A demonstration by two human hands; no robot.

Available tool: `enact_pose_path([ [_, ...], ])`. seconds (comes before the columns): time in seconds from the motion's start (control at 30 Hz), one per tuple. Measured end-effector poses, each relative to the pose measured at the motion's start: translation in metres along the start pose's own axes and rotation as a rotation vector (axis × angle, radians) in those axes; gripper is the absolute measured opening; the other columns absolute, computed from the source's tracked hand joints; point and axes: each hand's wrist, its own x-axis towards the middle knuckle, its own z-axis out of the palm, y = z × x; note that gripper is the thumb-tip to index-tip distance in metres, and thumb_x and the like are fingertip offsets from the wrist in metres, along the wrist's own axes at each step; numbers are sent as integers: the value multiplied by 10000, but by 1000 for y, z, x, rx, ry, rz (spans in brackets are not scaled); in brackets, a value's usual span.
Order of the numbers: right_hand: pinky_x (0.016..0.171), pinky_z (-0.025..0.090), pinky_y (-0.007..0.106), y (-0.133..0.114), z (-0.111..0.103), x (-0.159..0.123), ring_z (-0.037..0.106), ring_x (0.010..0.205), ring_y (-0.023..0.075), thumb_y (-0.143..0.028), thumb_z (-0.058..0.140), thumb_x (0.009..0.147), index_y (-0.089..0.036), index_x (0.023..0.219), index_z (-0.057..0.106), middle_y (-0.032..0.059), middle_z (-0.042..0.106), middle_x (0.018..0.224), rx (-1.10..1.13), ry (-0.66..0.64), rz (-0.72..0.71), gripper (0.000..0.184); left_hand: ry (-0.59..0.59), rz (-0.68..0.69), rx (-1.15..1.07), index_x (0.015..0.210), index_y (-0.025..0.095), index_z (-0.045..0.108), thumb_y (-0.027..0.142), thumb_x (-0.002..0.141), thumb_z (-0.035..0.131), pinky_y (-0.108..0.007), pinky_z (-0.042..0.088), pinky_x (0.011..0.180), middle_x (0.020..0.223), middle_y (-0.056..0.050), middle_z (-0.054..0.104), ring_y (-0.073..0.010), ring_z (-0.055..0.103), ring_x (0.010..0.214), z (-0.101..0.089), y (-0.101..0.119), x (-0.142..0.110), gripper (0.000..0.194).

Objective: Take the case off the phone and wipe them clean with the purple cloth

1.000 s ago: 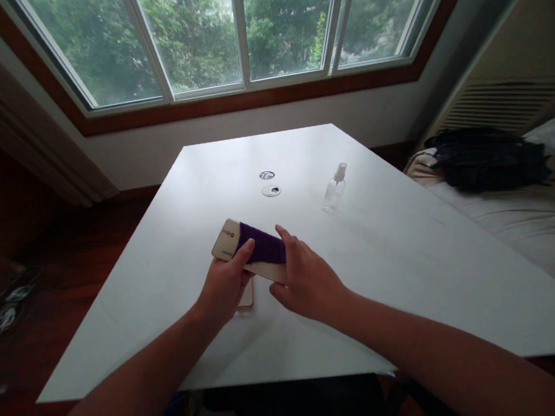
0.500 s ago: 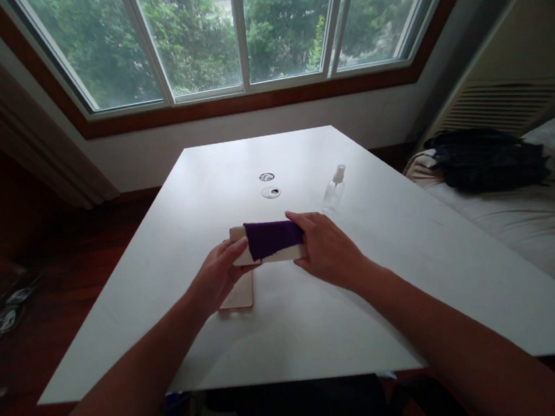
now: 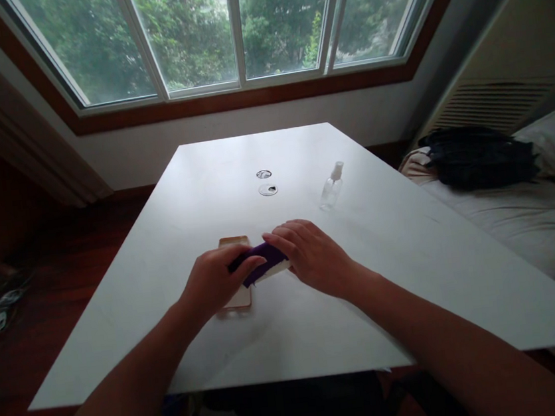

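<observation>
Between both hands, above the white table [image 3: 292,340], is a flat pale slab [image 3: 275,271] with a dark purple cloth [image 3: 269,254] over it. My left hand [image 3: 215,275] is closed on the cloth and the slab's left end, thumb on the near side. The right end is gripped by my right hand [image 3: 310,254], its fingers over the top. The slab is tilted, and much of it is hidden, so its kind cannot be made out. Below and behind my left hand lies a tan-rimmed phone case [image 3: 240,299], partly covered.
A clear spray bottle [image 3: 332,187] stands at the right beyond my hands. Two small round discs [image 3: 268,190] lie farther back, near the middle. To the right of the table is a bed [image 3: 503,215] with a dark garment or bag [image 3: 482,156] on it.
The slab has turned from facing me to a tilted, more edge-on position. My left hand has shifted over onto the cloth, and more of the phone case shows.
</observation>
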Motion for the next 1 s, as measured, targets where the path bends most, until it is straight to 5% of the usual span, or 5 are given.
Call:
enact_pose_path([
  [0.27, 1036, 463, 544, 9, -4, -6, 534, 1183, 285, -27, 458, 941, -189, 1570, 166, 142, 596, 1244, -25, -15, 39, 712, -71, 58, -47, 1263, 292, 670, 433, 867, 709, -416, 523, 957, 1235, -69, 706, -273, 674, 1073, -4, -4, 2, 423],
  [0.47, 993, 470, 537, -5, -6, 0, 537, 1163, 289, -52, 457, 949, -221, 1558, 220, 133, 593, 1253, -48, -40, 42, 675, 106, 300, 6, 1421, 281, 565, 394, 911, 654, -445, 400, 1122, 1465, -108, 552, -309, 529, 1318, -9, 9, -1, 530],
  [0.67, 955, 468, 487, -17, -5, 3, 532, 1110, 296, -104, 462, 997, -150, 1508, 323, 149, 621, 1221, -112, -93, -9, 532, 12, 224, 204, 1164, 268, 726, 419, 957, 593, -330, 490, 829, 1085, -87, 758, -244, 700, 906, -4, 4, -4, 288],
  [1.0, 894, 486, 481, -11, 1, -2, 556, 1006, 286, -80, 440, 982, -138, 1499, 302, 143, 639, 1178, -58, -121, 51, 538, -95, 255, 346, 1047, 209, 686, 473, 995, 510, -267, 385, 606, 841, -66, 723, -176, 630, 650, -1, -3, -1, 321],
])
